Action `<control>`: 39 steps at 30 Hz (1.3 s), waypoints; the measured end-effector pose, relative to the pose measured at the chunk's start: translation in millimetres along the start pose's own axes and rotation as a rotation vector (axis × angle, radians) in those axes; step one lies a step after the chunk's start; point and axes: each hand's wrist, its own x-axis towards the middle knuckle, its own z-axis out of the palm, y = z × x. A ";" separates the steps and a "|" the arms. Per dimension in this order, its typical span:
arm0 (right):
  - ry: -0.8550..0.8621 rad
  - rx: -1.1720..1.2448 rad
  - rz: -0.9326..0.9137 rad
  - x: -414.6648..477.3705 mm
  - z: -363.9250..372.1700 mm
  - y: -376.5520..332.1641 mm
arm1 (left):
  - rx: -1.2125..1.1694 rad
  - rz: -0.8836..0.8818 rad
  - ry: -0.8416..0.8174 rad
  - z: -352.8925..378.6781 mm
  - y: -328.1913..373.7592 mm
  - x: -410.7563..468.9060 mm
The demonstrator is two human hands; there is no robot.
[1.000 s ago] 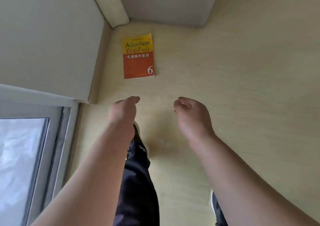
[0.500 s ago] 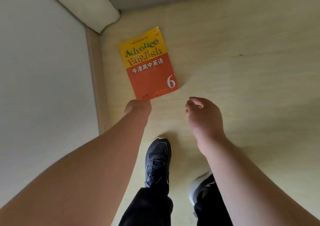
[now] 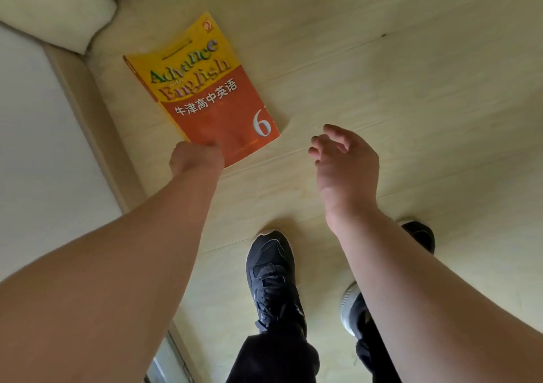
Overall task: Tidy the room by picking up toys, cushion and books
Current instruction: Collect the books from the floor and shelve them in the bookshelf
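Observation:
An orange and yellow English textbook with a white "6" lies on the pale wooden floor, close to the left wall. My left hand reaches down to the book's near left corner and covers it; the thumb lies on the cover and the fingers are hidden beneath the hand. To the right of the book, my right hand hovers above the floor with loosely curled fingers, holding nothing.
A white wall with a beige skirting board runs along the left. A cream padded edge sits in the far left corner. My two black shoes stand on the floor below the hands.
I have bent closer to the book, which looks larger now. My left hand has gone from just short of the book onto its near corner. My right hand has opened slightly.

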 end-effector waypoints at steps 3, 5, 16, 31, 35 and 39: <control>0.006 0.008 0.025 -18.4 -29.0 -23.8 | -0.029 0.218 0.024 -40.1 23.4 -53.9; 0.005 0.010 0.040 -28.2 -56.6 -39.5 | 0.115 0.417 -0.021 -76.0 45.4 -107.7; 0.273 0.296 0.314 -59.1 -213.3 -64.5 | 0.846 1.261 -0.206 -125.4 142.6 -320.5; 0.696 0.979 0.807 -101.7 -490.1 68.3 | 0.873 1.701 -0.541 44.8 174.9 -638.7; 0.715 1.190 0.875 -133.0 -551.1 113.3 | 0.886 1.595 -0.730 87.2 154.5 -723.9; 0.665 1.552 0.804 -149.3 -596.3 140.3 | 0.904 1.263 -0.903 123.7 142.5 -788.8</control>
